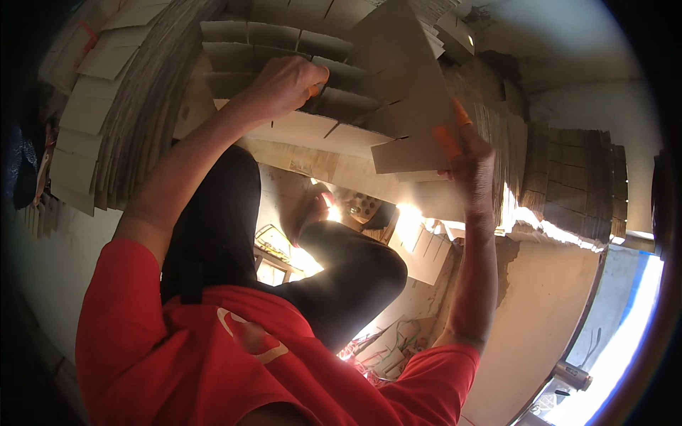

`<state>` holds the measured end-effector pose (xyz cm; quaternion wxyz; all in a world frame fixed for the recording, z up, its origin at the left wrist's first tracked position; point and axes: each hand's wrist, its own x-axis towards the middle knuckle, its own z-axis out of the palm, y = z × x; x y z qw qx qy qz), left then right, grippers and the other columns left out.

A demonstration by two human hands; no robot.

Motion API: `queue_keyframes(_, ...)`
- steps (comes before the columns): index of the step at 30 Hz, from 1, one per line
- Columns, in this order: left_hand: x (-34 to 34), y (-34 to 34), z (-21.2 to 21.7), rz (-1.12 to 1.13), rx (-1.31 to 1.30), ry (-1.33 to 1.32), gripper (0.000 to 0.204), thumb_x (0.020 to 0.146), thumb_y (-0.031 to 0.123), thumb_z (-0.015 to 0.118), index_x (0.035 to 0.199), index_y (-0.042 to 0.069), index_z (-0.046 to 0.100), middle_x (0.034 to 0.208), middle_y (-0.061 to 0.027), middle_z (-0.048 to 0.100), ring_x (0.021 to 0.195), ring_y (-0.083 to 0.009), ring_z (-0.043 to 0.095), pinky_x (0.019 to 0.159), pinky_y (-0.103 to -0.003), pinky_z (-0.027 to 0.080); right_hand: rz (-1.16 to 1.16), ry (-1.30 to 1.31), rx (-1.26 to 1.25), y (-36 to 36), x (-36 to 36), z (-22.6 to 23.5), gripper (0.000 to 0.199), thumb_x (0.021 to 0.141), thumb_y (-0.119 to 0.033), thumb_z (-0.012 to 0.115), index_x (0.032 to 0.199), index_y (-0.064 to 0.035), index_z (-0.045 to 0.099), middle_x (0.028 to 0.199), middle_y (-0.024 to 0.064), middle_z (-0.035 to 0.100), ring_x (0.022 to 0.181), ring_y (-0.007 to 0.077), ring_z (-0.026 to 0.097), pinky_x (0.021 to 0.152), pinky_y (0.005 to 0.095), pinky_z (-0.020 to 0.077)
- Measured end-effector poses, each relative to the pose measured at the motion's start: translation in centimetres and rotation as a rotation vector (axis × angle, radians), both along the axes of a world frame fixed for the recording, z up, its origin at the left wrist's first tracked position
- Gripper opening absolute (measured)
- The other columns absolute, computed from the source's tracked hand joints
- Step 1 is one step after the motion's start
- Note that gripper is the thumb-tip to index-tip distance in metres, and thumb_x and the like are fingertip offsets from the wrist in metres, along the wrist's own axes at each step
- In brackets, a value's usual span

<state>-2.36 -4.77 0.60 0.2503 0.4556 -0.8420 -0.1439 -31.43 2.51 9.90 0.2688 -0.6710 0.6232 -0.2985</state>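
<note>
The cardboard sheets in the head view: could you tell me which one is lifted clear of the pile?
The large angled cardboard sheet gripped by the right hand; the other slotted sheets lie flat, overlapping, under the left hand.

A flat brown slotted cardboard sheet [401, 99] is held tilted above the stack.

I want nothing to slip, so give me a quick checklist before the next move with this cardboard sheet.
1. Right hand grip on the raised cardboard sheet: ok, it holds the lower edge.
2. Left hand on the flat cardboard stack: ok, resting on it.
3. Orange finger covers on: ok on the right, partly hidden on the left.
4. Sheet free of the stack: cannot tell.
5. Side cardboard pile steady: cannot tell.
</note>
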Motion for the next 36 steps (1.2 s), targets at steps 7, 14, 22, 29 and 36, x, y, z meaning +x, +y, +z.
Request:
queue_keyframes(7,-0.1,-0.2,-0.3,-0.012,-0.001,0.01,0.009,0.074,0.0,0.062,0.083,0.0,0.059,0.073,-0.0169,0.06,0.075,-0.0352,0.06,0.065,-0.044,0.046,0.144,0.005,0.02,-1.4,0.5,-2.8,0.047,0.088,-0.007,0.062,0.132,-0.0124,0.051,0.078,0.0057,0.067,0.053,0.0086,0.054,0.044,0.0249,0.0453)
queue_keyframes(14,0.0,-0.5,-0.2,-0.01,0.01,-0.02,0.013,0.073,-0.001,0.061,0.086,-0.001,0.059,0.076,-0.0182,0.061,0.078,-0.0364,0.06,0.068,-0.044,0.046,0.232,0.222,-0.198,-1.7,1.1,-3.4,0.049,0.088,-0.007,0.061,0.135,-0.0073,0.046,0.092,0.0167,0.067,0.066,0.0244,0.064,0.057,0.0324,0.0512)
queue_keyframes(22,0.2,-0.9,-0.2,-0.071,-0.066,0.12,0.013,0.066,-0.004,0.061,0.062,-0.001,0.049,0.06,-0.0188,0.052,0.062,-0.0375,0.054,0.055,-0.045,0.041,0.39,0.432,-0.131,-0.6,2.1,-5.3,0.038,0.087,-0.007,0.06,0.124,-0.0034,0.054,0.083,0.0217,0.062,0.072,0.0386,0.061,0.06,0.0414,0.0493)
queue_keyframes(29,0.9,-0.5,-0.3,-0.038,-0.126,0.111,0.014,0.075,0.006,0.068,0.086,-0.001,0.061,0.083,-0.0163,0.062,0.08,-0.0329,0.06,0.07,-0.04,0.047,0.308,0.419,-0.491,-0.9,-0.1,-5.2,0.024,0.086,-0.017,0.062,0.108,-0.0062,0.063,0.077,0.0153,0.064,0.065,0.0329,0.061,0.055,0.0409,0.048)
queue_keyframes(36,3.1,5.0,3.1,0.085,-0.17,0.237,0.031,0.078,0.002,0.071,0.108,-0.001,0.064,0.103,-0.0118,0.066,0.092,-0.0232,0.063,0.083,-0.031,0.049,-0.467,1.104,-0.359,4.1,-11.9,-8.2,0.055,0.077,-0.034,0.071,0.124,-0.01,0.054,0.103,0.0132,0.058,0.093,0.0321,0.055,0.073,0.0433,0.047)
